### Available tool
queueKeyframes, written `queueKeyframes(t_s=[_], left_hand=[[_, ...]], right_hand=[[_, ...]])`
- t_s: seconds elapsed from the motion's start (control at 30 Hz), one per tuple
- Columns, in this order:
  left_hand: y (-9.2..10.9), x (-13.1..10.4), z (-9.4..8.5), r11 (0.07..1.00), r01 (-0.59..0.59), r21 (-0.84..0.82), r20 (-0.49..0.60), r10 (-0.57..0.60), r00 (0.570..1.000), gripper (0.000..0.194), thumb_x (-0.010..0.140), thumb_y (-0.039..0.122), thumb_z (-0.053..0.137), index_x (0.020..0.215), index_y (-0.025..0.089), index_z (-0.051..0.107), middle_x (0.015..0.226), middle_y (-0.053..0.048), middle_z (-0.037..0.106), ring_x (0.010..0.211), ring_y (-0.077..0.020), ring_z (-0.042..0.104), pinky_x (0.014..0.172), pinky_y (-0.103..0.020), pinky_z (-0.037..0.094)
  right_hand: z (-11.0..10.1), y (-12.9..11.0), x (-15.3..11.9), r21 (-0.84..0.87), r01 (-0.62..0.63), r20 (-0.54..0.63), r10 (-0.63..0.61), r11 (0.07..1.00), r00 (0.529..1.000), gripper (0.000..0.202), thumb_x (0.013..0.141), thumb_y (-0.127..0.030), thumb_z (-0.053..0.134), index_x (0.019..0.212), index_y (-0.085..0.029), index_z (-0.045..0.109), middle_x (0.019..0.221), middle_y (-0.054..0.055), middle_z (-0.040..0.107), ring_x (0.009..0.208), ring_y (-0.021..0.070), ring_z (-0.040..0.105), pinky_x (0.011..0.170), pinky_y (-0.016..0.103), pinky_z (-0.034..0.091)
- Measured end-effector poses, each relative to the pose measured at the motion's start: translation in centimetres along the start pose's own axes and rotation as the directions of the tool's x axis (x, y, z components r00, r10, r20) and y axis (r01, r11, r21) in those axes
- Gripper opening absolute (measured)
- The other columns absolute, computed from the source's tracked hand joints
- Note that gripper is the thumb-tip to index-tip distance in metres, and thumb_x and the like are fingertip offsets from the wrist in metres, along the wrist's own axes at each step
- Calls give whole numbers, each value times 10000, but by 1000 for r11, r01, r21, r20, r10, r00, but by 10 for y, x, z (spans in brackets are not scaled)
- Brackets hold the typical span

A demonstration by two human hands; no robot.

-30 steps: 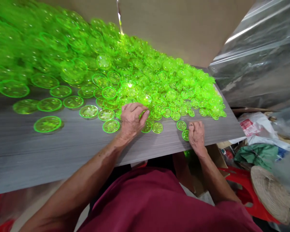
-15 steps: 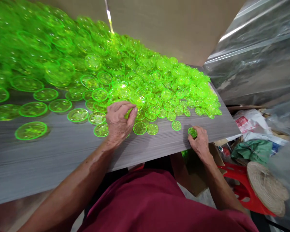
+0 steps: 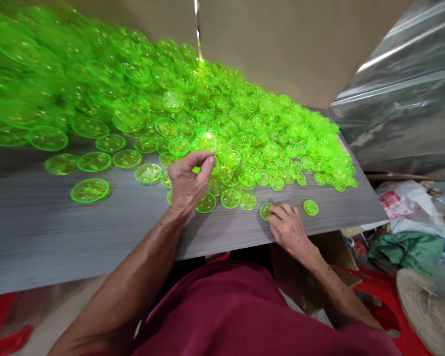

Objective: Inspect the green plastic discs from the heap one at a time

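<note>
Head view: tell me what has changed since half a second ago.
The right hand has let go of the green disc it held, which now lies on the table to its right, and has moved left; its fingers now touch another disc. The left hand stays at the front of the heap, which looks unchanged.
</note>
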State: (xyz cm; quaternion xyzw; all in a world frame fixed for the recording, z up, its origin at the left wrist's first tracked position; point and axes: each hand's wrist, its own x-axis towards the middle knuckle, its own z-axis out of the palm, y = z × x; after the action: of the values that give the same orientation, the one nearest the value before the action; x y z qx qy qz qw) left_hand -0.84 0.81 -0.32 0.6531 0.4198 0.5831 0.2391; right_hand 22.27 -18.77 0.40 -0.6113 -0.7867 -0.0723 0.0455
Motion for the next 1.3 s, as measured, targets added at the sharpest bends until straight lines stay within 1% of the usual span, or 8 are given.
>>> queueKeyframes(t_s=[0.13, 0.3, 0.5, 0.6, 0.9, 1.07, 1.17, 1.3], left_hand=[[-2, -2, 0, 997, -61, 38, 40, 59, 997, 138, 897, 279, 655, 938, 199, 759, 832, -15, 771, 767, -170, 729, 760, -310, 589], [0, -11, 4, 936, -322, 145, 197, 291, 936, 176, 957, 318, 625, 969, 208, 762, 874, -41, 789, 816, -205, 730, 767, -350, 547], [20, -42, 22, 732, -679, -60, 638, 551, 538, 241, 959, 381, 690, 1089, 187, 751, 1102, -96, 784, 1054, -262, 688, 928, -429, 480], [26, -56, 32, 696, -717, -38, 732, 507, 454, 374, 922, 438, 730, 1162, 152, 733, 1203, -146, 752, 1165, -316, 635, 1007, -484, 436], [29, -65, 42, 699, -715, -7, 803, 430, 412, 450, 961, 479, 665, 1227, 117, 680, 1238, -153, 738, 1193, -326, 607, 1044, -482, 383], [26, -65, 41, 741, -670, -42, 799, 428, 422, 427, 964, 454, 666, 1233, 122, 680, 1257, -157, 731, 1159, -308, 632, 1026, -474, 411], [24, -64, 40, 792, -607, -66, 750, 441, 493, 430, 985, 448, 632, 1262, 121, 668, 1222, -159, 740, 1128, -307, 658, 986, -479, 458], [25, -66, 39, 861, -490, -137, 560, 475, 678, 590, 981, 497, 618, 1420, 108, 556, 1333, -204, 677, 1192, -316, 659, 977, -483, 535]], right_hand=[[1, -8, 9, 157, 28, -91, -14, 987, 996, 183, 948, -159, 607, 1050, -228, 742, 1191, 83, 740, 1077, 261, 601, 917, 421, 465], [7, 26, 33, 238, -233, -253, 292, 943, 922, 264, 945, -219, 594, 1182, -206, 708, 1215, 130, 699, 1144, 290, 636, 1011, 482, 507], [18, 58, 60, 259, -318, -121, 358, 912, 926, 390, 816, -189, 706, 1206, -193, 714, 1240, 139, 686, 1176, 329, 630, 1058, 540, 495], [22, 61, 64, 304, -300, -114, 347, 904, 931, 351, 791, -138, 694, 1130, -212, 741, 1167, 117, 718, 1133, 310, 652, 1043, 508, 508], [24, 67, 58, 593, -335, -134, 500, 732, 856, 435, 679, -199, 719, 1112, -230, 751, 1100, 81, 720, 927, 245, 656, 880, 437, 559], [1, 54, 51, 908, -339, 131, 602, 246, 788, 409, 664, -263, 788, 1073, -263, 779, 1008, 24, 738, 802, 174, 641, 753, 345, 551], [-15, 42, 46, 952, -284, 301, 508, -113, 807, 372, 682, -285, 819, 1052, -303, 787, 953, -7, 747, 785, 156, 656, 681, 296, 551], [-24, 26, 44, 906, -266, 372, 322, -330, 870, 432, 726, -296, 804, 1154, -326, 759, 965, -10, 759, 790, 160, 688, 706, 315, 584]])
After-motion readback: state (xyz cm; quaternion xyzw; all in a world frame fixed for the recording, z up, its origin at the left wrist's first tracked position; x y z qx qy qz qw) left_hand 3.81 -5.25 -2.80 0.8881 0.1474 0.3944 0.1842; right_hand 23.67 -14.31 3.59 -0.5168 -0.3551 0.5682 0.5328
